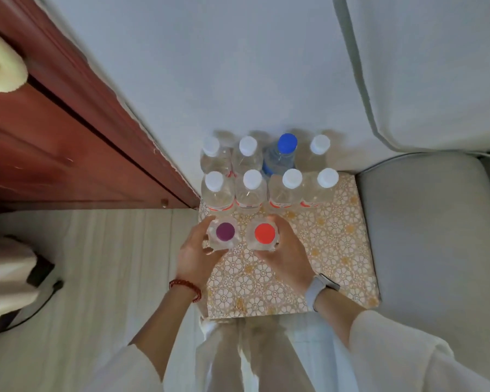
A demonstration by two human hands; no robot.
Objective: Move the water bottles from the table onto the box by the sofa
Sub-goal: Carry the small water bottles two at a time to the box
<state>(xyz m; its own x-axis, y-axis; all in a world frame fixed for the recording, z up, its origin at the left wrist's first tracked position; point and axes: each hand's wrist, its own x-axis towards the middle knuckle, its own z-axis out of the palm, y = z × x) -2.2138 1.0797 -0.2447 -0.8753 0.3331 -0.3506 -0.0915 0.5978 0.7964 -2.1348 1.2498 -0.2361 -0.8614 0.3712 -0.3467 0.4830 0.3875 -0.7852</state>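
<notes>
A box [323, 250] covered in gold flower-patterned paper stands between the sofa and the wall. Several clear water bottles stand on it in two rows at the back, most with white caps [252, 178], one with a blue cap [287, 142]. My left hand [194, 256] grips a clear bottle with a purple cap [225, 231] at the box's front left. Beside it, my right hand [287, 254] grips a clear bottle with a red-orange cap [264, 233]. Both bottles are upright over the box top; whether they rest on it I cannot tell.
A grey sofa arm [425, 236] flanks the box on the right, with a pale cushion [436, 80] above. A dark red wooden door [68, 142] runs along the left. Pale wood flooring [111, 264] lies to the left of the box.
</notes>
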